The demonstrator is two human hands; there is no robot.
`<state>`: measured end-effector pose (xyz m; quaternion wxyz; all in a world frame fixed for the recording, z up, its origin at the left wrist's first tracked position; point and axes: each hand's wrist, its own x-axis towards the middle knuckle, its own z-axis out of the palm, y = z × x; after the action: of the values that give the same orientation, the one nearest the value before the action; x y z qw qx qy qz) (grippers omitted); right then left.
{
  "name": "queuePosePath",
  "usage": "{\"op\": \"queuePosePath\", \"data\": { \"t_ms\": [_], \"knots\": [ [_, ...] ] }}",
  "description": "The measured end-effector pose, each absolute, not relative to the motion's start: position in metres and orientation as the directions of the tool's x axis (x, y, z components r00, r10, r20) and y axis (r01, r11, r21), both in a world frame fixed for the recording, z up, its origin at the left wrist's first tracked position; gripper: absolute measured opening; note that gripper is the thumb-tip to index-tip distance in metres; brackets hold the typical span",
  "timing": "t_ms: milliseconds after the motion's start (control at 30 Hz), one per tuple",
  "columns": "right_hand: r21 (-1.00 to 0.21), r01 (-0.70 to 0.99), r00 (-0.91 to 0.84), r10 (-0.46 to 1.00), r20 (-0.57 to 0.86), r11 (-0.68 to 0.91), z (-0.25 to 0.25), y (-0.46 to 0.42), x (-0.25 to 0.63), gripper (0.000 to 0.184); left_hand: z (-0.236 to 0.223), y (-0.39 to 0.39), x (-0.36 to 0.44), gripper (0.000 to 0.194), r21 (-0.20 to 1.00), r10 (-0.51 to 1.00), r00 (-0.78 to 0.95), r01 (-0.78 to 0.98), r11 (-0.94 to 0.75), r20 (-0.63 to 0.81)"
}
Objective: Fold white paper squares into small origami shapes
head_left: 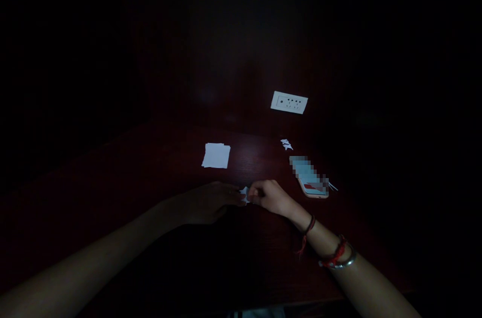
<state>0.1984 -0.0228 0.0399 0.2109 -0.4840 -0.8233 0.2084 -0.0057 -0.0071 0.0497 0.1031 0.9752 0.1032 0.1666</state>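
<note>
The scene is very dark. My left hand [209, 202] and my right hand [268, 196] meet over a dark reddish wooden table [150, 177]. Both pinch a small white folded piece of paper [244, 194] between their fingertips, close to the tabletop. My right wrist carries red thread bands and a metal bangle. A small stack of white square paper sheets [216, 155] lies flat beyond my left hand. A tiny folded white paper figure [286, 144] sits farther back on the right.
A phone [312, 180] lies screen-up to the right of my right hand, with a thin white stick-like thing beside it. A white wall socket plate [289, 102] shows on the dark wall behind. The table's near edge runs along the bottom.
</note>
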Motion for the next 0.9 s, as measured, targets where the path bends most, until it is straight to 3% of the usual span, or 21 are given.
{"op": "queuePosePath", "data": {
  "t_ms": [167, 333, 633, 900],
  "knots": [
    [-0.55, 0.681, -0.447, 0.869, 0.211, 0.483, 0.038, -0.025, 0.198, 0.01, 0.047, -0.003, -0.004, 0.046, 0.217, 0.254, 0.912, 0.19, -0.957, 0.322],
    [-0.441, 0.639, -0.554, 0.775, 0.305, 0.63, 0.039, -0.027, 0.201, 0.01, 0.041, 0.0, -0.006, 0.043, 0.185, 0.286, 0.914, 0.24, -0.953, 0.287],
    [-0.133, 0.621, -0.745, 0.634, 0.208, 0.772, 0.056, -0.035, 0.214, 0.022, 0.038, 0.003, -0.011, 0.048, 0.157, 0.288, 0.921, 0.253, -0.954, 0.261],
    [-0.092, 0.615, -0.768, 0.622, 0.157, 0.783, 0.058, -0.038, 0.213, 0.026, 0.041, 0.003, -0.013, 0.046, 0.18, 0.27, 0.909, 0.222, -0.958, 0.319]
  ]
}}
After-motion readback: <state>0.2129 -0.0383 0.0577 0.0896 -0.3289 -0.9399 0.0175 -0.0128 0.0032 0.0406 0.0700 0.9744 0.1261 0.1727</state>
